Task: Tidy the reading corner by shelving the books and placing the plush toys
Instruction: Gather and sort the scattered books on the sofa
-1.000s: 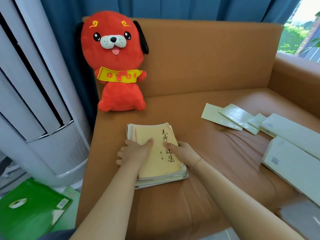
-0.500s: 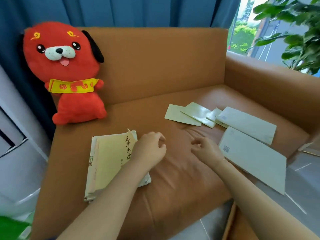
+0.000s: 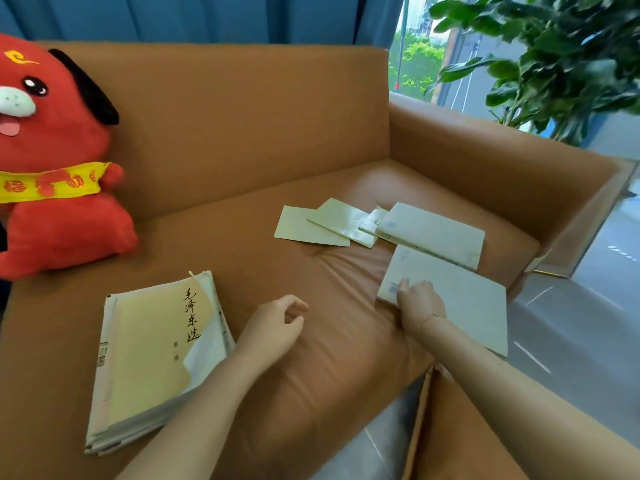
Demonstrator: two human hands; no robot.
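Tan leather sofa [image 3: 242,140] before blue curtains [image 3: 207,15]. A stack of books [image 3: 152,358] lies on the seat's left; a red plush dog [image 3: 59,168] sits against the backrest. Left hand [image 3: 273,327] hovers over the cushion, fingers loosely curled, holding nothing. Right hand [image 3: 420,301] grips the near corner of a white book [image 3: 464,292]; further pale books [image 3: 363,223] lie beyond.

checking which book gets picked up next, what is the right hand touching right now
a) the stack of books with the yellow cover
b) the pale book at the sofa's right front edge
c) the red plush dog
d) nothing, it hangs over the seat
b: the right hand lies on the near left corner of the pale book, while the stack of books sits untouched by the loosely curled left hand.
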